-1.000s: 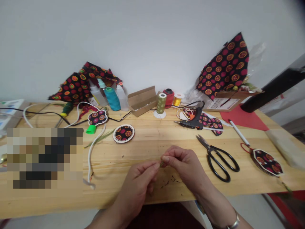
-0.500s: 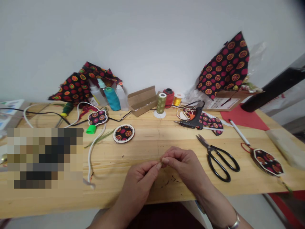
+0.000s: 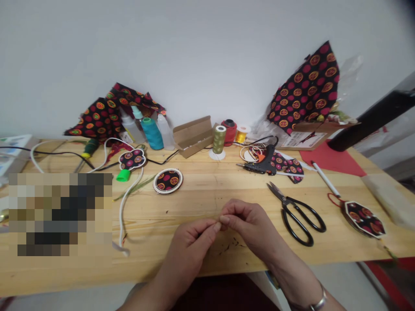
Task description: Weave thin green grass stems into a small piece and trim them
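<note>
A long wooden table [image 3: 201,190] is stretching across the view, running against a pale wall. 2 heaps of black fabric with red and orange circles are resting at its back, 1 heap [image 3: 106,110] on the left and 1 taller heap [image 3: 306,90] rising on the right. The left hand [image 3: 191,246] and the right hand [image 3: 253,226] are hovering close together over the near edge of the table, at the middle. Each hand is keeping its thumb and forefinger pressed together, and the 2 sets of fingertips are meeting on a tiny item [image 3: 221,223], which is sitting just above the wood and is too small to identify. Black-handled scissors [image 3: 296,214] are lying near the right hand, blades pointing away toward the wall. A white cord [image 3: 125,203] is curling on the left side. A black glue gun [image 3: 262,162] is lying beyond the scissors. An octagonal fabric-covered piece [image 3: 365,219] is lying at the far right. A round fabric-covered disc [image 3: 168,180] is lying beyond the left hand. An olive spool [image 3: 219,140] is standing upright farther back.
</note>
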A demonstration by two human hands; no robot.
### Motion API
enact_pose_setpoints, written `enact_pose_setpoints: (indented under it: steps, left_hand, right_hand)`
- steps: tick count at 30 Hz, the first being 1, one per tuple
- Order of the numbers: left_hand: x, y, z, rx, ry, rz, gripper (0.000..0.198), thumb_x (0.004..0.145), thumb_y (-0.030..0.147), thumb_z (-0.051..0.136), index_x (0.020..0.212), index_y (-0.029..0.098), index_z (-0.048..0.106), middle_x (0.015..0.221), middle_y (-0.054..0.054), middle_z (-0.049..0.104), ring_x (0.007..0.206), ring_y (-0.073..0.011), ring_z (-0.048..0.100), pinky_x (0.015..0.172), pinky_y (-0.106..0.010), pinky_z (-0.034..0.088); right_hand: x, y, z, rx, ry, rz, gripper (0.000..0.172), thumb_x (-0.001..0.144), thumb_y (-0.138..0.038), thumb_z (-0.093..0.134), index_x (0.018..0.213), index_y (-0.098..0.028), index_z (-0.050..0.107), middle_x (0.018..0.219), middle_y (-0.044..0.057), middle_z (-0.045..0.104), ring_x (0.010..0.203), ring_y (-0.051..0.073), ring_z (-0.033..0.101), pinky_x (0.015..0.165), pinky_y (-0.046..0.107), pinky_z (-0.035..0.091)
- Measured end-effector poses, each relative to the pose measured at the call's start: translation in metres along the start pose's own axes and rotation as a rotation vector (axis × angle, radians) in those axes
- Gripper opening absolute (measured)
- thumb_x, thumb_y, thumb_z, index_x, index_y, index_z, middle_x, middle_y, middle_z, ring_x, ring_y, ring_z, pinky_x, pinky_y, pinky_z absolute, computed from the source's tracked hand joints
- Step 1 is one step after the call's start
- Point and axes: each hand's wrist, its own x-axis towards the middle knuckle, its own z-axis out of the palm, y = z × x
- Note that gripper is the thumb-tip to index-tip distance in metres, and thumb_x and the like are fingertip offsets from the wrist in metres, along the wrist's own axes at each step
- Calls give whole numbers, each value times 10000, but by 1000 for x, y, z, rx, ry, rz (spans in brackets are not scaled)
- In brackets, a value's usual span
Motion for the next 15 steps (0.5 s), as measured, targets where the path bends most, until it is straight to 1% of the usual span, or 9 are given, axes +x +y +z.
enact_pose_setpoints:
  steps: [4, 6, 11, 13, 15]
  left_hand:
    - [1, -3, 2, -300, -33, -103, 294, 791, 351, 591, 567, 166, 545, 480, 76, 296, 445, -75, 205, 411, -215, 167]
    - [3, -3, 3, -396, -49, -150, 299, 784, 344, 603, 558, 162, 529, 482, 77, 314, 435, -68, 203, 401, -207, 169]
    - [4, -2, 2, -495, -93, -205, 274, 773, 323, 621, 573, 152, 547, 476, 81, 321, 421, -59, 199, 393, -198, 174]
    - [4, -2, 2, -494, -94, -205, 258, 772, 325, 625, 594, 148, 567, 480, 79, 330, 423, -57, 208, 394, -198, 172]
    - [3, -3, 2, -469, -84, -180, 277, 771, 332, 627, 576, 146, 565, 475, 78, 331, 426, -57, 220, 397, -200, 173]
  right_hand:
    - [-1, 2, 1, 37, -10, 8, 127, 727, -152, 592, 600, -151, 585, 561, -38, 556, 570, 88, 500, 587, 213, 399]
    - [-2, 3, 1, 53, -16, 10, 121, 733, -160, 589, 613, -148, 583, 565, -37, 556, 573, 87, 501, 589, 210, 399]
    - [-1, 3, 1, 77, -19, 11, 125, 739, -175, 585, 617, -146, 577, 557, -41, 547, 560, 81, 499, 581, 204, 401]
    - [0, 3, 2, 78, -5, 12, 120, 733, -177, 591, 618, -144, 582, 563, -39, 554, 564, 81, 506, 584, 205, 404]
    - [0, 3, 2, 68, 8, 12, 121, 725, -174, 598, 609, -143, 585, 569, -35, 563, 571, 84, 515, 591, 207, 408]
